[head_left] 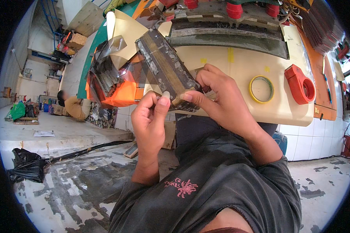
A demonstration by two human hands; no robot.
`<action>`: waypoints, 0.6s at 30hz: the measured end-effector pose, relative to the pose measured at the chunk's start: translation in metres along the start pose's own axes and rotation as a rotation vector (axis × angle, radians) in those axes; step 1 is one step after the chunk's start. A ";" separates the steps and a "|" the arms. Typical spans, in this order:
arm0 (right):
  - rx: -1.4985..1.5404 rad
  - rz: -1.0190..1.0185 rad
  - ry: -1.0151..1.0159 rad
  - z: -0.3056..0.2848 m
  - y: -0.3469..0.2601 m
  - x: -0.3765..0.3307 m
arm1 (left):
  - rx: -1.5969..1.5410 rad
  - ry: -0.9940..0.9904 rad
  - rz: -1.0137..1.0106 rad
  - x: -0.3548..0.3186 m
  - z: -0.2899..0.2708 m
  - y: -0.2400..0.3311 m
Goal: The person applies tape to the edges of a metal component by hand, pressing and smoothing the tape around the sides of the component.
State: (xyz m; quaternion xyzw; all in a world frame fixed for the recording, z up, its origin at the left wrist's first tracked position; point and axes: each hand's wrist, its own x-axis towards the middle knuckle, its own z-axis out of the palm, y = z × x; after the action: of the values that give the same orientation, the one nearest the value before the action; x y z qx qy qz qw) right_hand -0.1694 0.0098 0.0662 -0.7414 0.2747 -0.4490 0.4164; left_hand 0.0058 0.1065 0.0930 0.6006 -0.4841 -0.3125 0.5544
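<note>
A long dark bar [165, 62] with a tan strip down its middle and grey smears on its faces slants from the upper left to my hands. My right hand [217, 91] grips its near end, thumb on top and fingers curled round the far side. At the bar's left edge, my left hand [151, 116] is closed, thumb and forefinger against the near end. Beneath the bar's left side lie brownish see-through sheets [109, 73] and a cream paper sheet [128, 37].
On the cream tabletop [225, 66] lie a yellow tape roll [252, 89] and a red ring-shaped tool [299, 83]. A machine with a long dark bed [225, 42] spans the back. At the right are an orange board [324, 106] and a pen [329, 95]. A person [76, 106] sits far left.
</note>
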 end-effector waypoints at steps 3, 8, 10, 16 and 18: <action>-0.012 -0.007 0.004 -0.001 0.000 0.000 | 0.024 -0.015 -0.030 -0.001 -0.003 0.002; 0.020 -0.001 0.009 -0.001 0.001 0.001 | -0.022 -0.093 -0.075 -0.002 -0.010 -0.001; 0.014 0.003 0.004 -0.001 0.000 0.001 | -0.114 0.075 -0.088 -0.003 -0.006 -0.002; -0.004 -0.003 -0.003 0.000 0.000 0.000 | -0.015 -0.040 -0.050 0.003 -0.004 -0.006; -0.007 -0.004 -0.005 0.001 -0.001 0.001 | -0.078 -0.040 -0.036 0.003 -0.002 -0.005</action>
State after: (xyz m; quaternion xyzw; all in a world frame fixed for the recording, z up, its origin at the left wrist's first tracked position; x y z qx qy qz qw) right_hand -0.1685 0.0101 0.0672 -0.7445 0.2739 -0.4471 0.4134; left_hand 0.0099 0.1041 0.0893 0.5808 -0.4717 -0.3529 0.5618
